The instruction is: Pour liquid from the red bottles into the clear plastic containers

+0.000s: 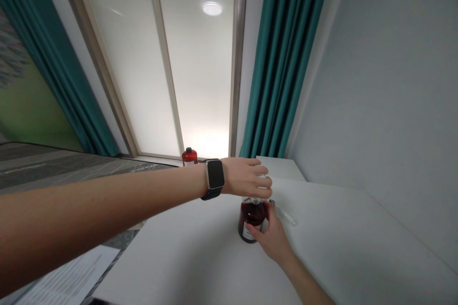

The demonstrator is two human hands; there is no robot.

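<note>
A glass bottle (253, 212) of dark red liquid, with a pale label low on its side, stands on the white table (200, 257). My right hand (274, 240) wraps round its right side, thumb across the label. From the left, my left hand (248, 178), with a smartwatch (215, 175) on the wrist, curls its fingers over the bottle's top. Something clear shows between those fingers, but its kind is hidden. A clear tube-like piece (287, 215) lies just right of the bottle. Near my right fingertips is a small dark piece (272, 202), too small to name.
Behind my left forearm stands a red bottle (189, 156) with a dark cap, partly hidden. Printed paper (67, 279) lies at the lower left, beside the table edge. Teal curtains (286, 57) and frosted panels (196, 66) are at the back, a pale wall (386, 86) to the right.
</note>
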